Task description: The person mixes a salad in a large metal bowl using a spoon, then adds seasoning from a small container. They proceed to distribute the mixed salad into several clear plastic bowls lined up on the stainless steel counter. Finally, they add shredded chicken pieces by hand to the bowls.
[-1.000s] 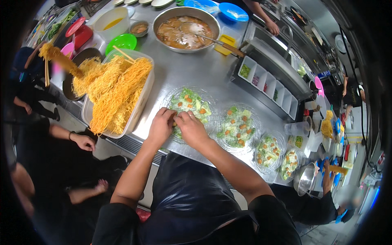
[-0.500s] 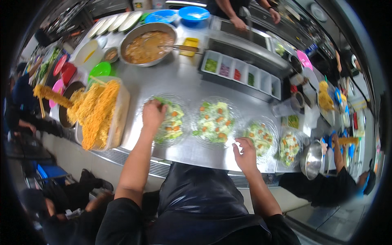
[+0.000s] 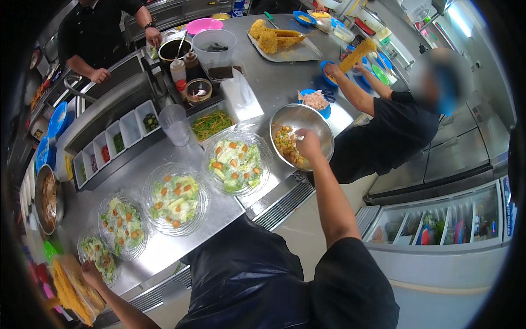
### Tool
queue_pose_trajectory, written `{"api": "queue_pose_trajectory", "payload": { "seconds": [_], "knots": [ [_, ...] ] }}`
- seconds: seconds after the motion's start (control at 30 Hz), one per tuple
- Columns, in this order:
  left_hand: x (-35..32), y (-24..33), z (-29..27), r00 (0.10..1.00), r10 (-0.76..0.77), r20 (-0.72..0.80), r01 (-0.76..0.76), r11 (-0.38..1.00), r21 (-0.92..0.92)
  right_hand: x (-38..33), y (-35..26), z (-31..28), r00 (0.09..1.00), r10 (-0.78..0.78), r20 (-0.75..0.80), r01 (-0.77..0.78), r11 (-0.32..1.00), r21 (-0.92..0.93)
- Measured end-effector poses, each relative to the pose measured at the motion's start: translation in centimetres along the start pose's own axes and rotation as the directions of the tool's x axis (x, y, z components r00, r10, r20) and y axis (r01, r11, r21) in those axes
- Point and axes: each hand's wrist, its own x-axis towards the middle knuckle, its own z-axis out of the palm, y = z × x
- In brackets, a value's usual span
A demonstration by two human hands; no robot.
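Observation:
My right hand (image 3: 310,145) reaches over a round metal bowl (image 3: 327,122), its fingers closed round something small and white that I cannot make out. Inside the bowl lie orange-brown cubes that look like croutons (image 3: 287,143), with green bits among them. Far to the left, my left hand (image 3: 91,273) has its fingers curled at the rim of a clear plate of salad (image 3: 98,256); whatever they hold is hidden. More glass plates of lettuce with orange cubes stand in a row between my hands: one salad (image 3: 121,226), a larger one (image 3: 175,201) and one beside the bowl (image 3: 235,165).
Topping bins (image 3: 114,136) stand behind the plates, with a clear pitcher (image 3: 174,125) and a container of green strips (image 3: 212,126). A co-worker's arms (image 3: 350,88) work at the right, another person's hand (image 3: 99,75) at the back left. A glass-topped chest (image 3: 438,219) stands right.
The view has swung to the right. My right hand has moved from beside a salad plate to over the metal bowl. My left hand stays by the leftmost plate, its fingers lower at the rim.

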Motion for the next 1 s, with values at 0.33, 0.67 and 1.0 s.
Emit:
{"api": "queue_pose_trajectory", "payload": {
  "seconds": [0.33, 0.67, 1.0],
  "knots": [
    [-9.8, 8.9, -3.5, 0.994, 0.077, -0.072, -0.084, 0.991, -0.103, 2.8, 3.4, 1.5, 0.761, -0.135, 0.635, 0.185, 0.983, -0.014],
    [-17.1, 22.9, -4.1, 0.978, 0.173, 0.117, -0.173, 0.985, -0.017, 0.3, 3.2, 0.8, 0.763, -0.166, 0.625, 0.214, 0.977, -0.002],
    [-21.6, 15.6, -6.7, 0.996, 0.082, -0.021, -0.084, 0.991, -0.100, 5.3, 0.8, -2.3, 0.872, -0.118, 0.475, 0.116, 0.993, 0.033]
  ]
}}
